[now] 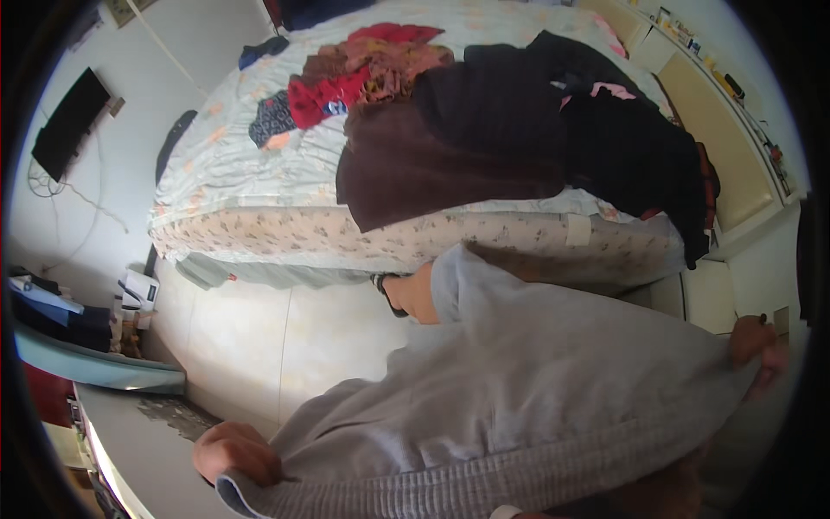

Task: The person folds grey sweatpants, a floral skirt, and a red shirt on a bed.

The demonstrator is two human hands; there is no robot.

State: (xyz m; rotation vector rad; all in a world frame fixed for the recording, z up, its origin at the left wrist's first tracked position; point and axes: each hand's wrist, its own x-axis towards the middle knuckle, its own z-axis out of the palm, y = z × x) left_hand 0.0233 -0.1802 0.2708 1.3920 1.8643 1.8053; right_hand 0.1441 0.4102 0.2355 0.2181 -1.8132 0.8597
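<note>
Holding a grey garment (536, 372) spread wide across the near part of the scene, with the left hand (235, 454) at the near left and the right hand (754, 350) well apart from it, out at the right. Keeping the left knuckles upward, with the fingers curled and clamped on one end of the ribbed band (450, 480). Gripping the cloth at the right end too, with bent fingers; cannot tell how each finger lies there, so close to the dark rim.

Covering part of the tiled floor (233, 333) and the bed's near side with the stretched cloth, and leaving a foot in a dark sandal (389, 294) visible past its far left edge. Facing a bed (194, 221) beyond, strewn with a dark brown garment (441, 169), a black garment (627, 143) and, farther left, a crumpled red garment (316, 99). Seeing a dark screen (71, 124) on the left wall above loose cables, and a padded headboard (722, 138) at the right.

Showing soft, matte knit in the grey garment, loosely creased, with close parallel ribs along the near band. Contrasting with a rumpled, pale printed quilt (220, 160) and smooth, glossy tiles.
</note>
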